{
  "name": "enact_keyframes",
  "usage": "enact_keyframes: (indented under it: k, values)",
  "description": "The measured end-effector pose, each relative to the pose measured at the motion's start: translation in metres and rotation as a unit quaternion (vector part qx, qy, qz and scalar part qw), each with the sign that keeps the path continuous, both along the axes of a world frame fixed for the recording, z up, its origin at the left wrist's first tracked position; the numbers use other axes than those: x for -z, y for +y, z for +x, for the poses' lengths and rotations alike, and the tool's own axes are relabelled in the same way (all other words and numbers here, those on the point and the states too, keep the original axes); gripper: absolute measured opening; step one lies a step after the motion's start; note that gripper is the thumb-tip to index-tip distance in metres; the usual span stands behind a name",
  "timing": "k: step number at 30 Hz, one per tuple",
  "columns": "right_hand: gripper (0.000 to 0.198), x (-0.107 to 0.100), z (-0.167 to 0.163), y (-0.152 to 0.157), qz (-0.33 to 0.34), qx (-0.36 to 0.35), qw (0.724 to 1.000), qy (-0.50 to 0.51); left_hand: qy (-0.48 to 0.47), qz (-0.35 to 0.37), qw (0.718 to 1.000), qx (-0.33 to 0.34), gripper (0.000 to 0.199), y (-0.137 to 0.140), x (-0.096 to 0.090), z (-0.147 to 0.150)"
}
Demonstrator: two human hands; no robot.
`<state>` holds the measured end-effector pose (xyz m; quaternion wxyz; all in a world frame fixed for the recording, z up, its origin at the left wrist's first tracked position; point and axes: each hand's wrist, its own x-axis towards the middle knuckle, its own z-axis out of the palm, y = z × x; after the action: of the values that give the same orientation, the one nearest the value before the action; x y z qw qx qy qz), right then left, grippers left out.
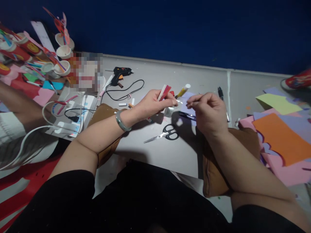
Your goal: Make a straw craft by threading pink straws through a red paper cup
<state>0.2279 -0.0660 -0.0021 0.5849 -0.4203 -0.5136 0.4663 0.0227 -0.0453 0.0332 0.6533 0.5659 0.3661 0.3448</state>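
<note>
My left hand (156,103), with a bangle at the wrist, is closed around a small red-and-white strip (164,92). It looks like folded paper, though the material is not certain. Facing it, my right hand (209,111) has thumb and fingers pinched together; whatever lies in the pinch is too small to make out. A clear, shiny bit shows near the left fingertips. Under the hands lie black-handled scissors (170,132), blades toward the left. A yellow tube with a white cap (183,91) stands behind the left fingers, and a dark, shiny object (187,116) lies beside the right hand.
A black glue gun (121,75) with a looping cord lies at the back left, near a power strip (82,113). Paper cups (63,51) crowd the left. Brown cushions (239,142) sit under both forearms. Coloured paper (283,137) covers the right. Another person's arm (14,100) is at left.
</note>
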Motion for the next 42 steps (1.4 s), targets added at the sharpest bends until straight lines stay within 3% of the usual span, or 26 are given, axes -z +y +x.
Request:
enact_keyframes:
  k: [1, 3, 4, 8, 11, 17, 22, 28, 32, 42]
  values:
    - [0.021, 0.0, 0.0, -0.002, 0.01, -0.008, 1.0, -0.008, -0.004, -0.001, 1.0, -0.008, 0.017, 0.0, 0.0, 0.0]
    - [0.056, 0.0, -0.001, -0.005, 0.021, -0.034, 0.998, -0.041, -0.014, -0.005, 1.0, -0.02, 0.017, -0.001, -0.001, 0.001]
    - [0.062, 0.0, -0.002, -0.007, 0.023, -0.047, 0.996, -0.068, -0.019, -0.007, 1.0, -0.023, 0.016, -0.001, -0.002, 0.002]
    - [0.024, 0.003, -0.007, -0.013, 0.045, -0.065, 0.988, -0.134, -0.027, -0.015, 0.999, -0.015, 0.016, -0.002, -0.005, 0.005]
    - [0.014, 0.005, -0.012, -0.017, 0.051, -0.045, 0.99, -0.125, -0.019, -0.02, 0.999, -0.017, 0.018, -0.004, -0.003, 0.007]
    - [0.02, 0.007, -0.019, -0.021, 0.043, 0.001, 0.995, -0.09, -0.036, -0.012, 0.999, 0.008, 0.034, -0.005, 0.006, 0.008]
    - [0.027, 0.01, -0.022, -0.019, 0.041, -0.043, 0.998, -0.031, -0.026, 0.021, 0.999, 0.0, 0.045, -0.004, 0.009, 0.008]
    - [0.031, 0.004, -0.018, -0.015, -0.016, -0.046, 0.998, 0.04, -0.023, -0.092, 0.994, -0.053, 0.05, 0.001, 0.007, 0.008]
    - [0.027, 0.003, -0.015, -0.012, -0.021, -0.024, 0.999, 0.036, -0.064, -0.11, 0.991, -0.046, 0.042, 0.002, 0.006, 0.008]
    - [0.022, 0.007, -0.01, -0.009, -0.045, -0.011, 0.999, -0.013, -0.057, -0.103, 0.993, 0.01, 0.026, -0.005, -0.001, 0.009]
